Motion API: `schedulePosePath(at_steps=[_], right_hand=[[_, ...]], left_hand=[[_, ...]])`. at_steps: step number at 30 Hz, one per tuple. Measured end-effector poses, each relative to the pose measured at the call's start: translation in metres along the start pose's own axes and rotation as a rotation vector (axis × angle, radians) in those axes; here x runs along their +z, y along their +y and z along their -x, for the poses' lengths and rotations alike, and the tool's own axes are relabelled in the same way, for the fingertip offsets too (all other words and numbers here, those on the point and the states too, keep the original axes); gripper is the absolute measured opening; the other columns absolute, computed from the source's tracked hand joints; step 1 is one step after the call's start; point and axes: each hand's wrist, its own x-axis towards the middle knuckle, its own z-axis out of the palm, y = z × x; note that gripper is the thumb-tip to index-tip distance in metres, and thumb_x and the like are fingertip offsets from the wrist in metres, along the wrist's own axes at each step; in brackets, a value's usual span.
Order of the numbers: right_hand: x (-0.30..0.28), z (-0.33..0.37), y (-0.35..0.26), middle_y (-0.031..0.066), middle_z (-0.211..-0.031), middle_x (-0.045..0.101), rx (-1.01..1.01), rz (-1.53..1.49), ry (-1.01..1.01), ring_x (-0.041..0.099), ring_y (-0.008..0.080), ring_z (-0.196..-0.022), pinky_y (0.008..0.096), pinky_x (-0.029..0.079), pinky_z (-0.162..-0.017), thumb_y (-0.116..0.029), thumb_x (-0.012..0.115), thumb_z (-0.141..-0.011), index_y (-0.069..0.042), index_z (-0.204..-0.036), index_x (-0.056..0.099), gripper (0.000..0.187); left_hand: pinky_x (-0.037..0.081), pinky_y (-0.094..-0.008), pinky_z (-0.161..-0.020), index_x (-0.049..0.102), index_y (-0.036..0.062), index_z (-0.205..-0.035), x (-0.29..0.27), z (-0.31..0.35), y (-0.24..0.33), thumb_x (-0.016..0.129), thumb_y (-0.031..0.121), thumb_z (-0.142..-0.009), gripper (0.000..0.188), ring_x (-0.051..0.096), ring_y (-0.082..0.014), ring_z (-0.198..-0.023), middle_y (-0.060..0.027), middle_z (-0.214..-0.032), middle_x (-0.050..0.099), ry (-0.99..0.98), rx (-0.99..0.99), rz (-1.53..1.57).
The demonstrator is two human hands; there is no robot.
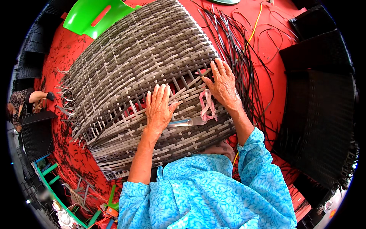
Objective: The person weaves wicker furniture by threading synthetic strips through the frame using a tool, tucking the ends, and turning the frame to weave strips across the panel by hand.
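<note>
A large grey-brown woven wicker panel (133,49) lies across my lap. A gap with exposed upright strips runs over it, red showing through. My left hand (158,108) rests flat on the loose crosswise strips at this gap, fingers stretched and thumb apart. Near the panel's right edge, my right hand (221,84) lies with fingers extended and thumb spread, touching the weave beside a slanting strip. Between my hands, on the nearer weave, lies a flat-bladed tool (183,123) with a clear bluish handle. A pink cloth strip (207,105) is looped by its blade.
Long dark strips (248,72) trail over the red floor (274,49) at right, with a yellow cord (256,24). A green plastic chair (85,17) stands at the far left. Dark woven furniture (312,122) lines the right side. Another person (26,101) sits at left.
</note>
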Motion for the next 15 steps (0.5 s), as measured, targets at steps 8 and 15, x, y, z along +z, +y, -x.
schedulePosePath(at_steps=[8,15], right_hand=[[0.002,0.005,-0.010,0.0100,-0.132,0.041,-0.020,0.111,0.056,0.036,0.0303,-0.121,0.0472,0.031,-0.094,-0.041,0.058,-0.078,-0.007,-0.124,0.047,0.058],[0.005,0.007,-0.019,0.0107,-0.133,0.040,-0.007,0.134,0.025,0.035,0.0296,-0.124,0.0455,0.030,-0.097,-0.036,0.059,-0.078,-0.005,-0.125,0.045,0.058]], left_hand=[[0.020,-0.0461,-0.104,0.033,0.0035,-0.133,0.007,0.000,0.009,0.047,0.053,-0.082,0.073,0.030,-0.0330,-0.127,-0.0175,-0.137,0.032,-0.019,0.022,0.067],[0.021,-0.0489,-0.103,0.040,0.0014,-0.128,-0.008,0.009,0.004,0.053,0.049,-0.080,0.069,0.033,-0.0335,-0.124,-0.0184,-0.132,0.037,0.054,0.021,-0.006]])
